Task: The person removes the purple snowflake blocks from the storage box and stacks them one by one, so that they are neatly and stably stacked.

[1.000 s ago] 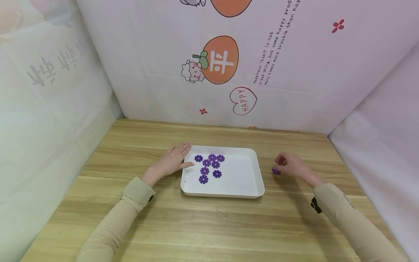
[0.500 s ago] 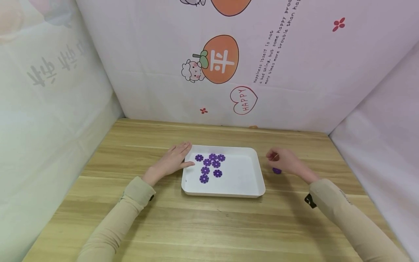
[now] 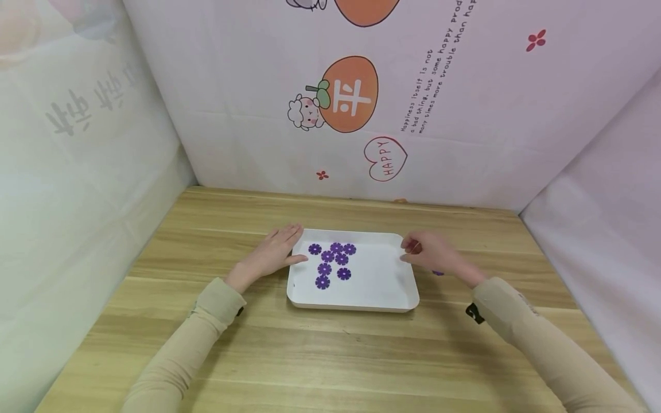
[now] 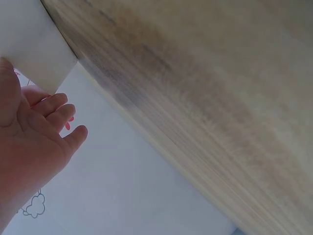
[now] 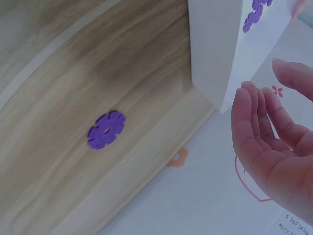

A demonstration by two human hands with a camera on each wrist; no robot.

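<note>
A white tray (image 3: 374,281) holds several purple notched plastic discs (image 3: 346,276), like snowflake building pieces, grouped in its left half. My left hand (image 3: 272,252) rests on the tray's left rim with fingers straight and thumb over the inside. At the tray's far right corner is my right hand (image 3: 434,254), its fingers gently bent and thumb apart. In the right wrist view nothing shows between that thumb and the fingers. One more purple disc (image 5: 113,128) lies flat on the wooden table right of the tray; in the head view the right hand partly covers it.
The wooden table (image 3: 330,361) runs back to a white printed cloth wall (image 3: 248,126). White cloth also stands at the left side (image 3: 93,201) and right side (image 3: 609,189).
My right hand has left the purple disc on the table and moved left to the tray's right rim. The left hand and the discs in the tray have stayed put.
</note>
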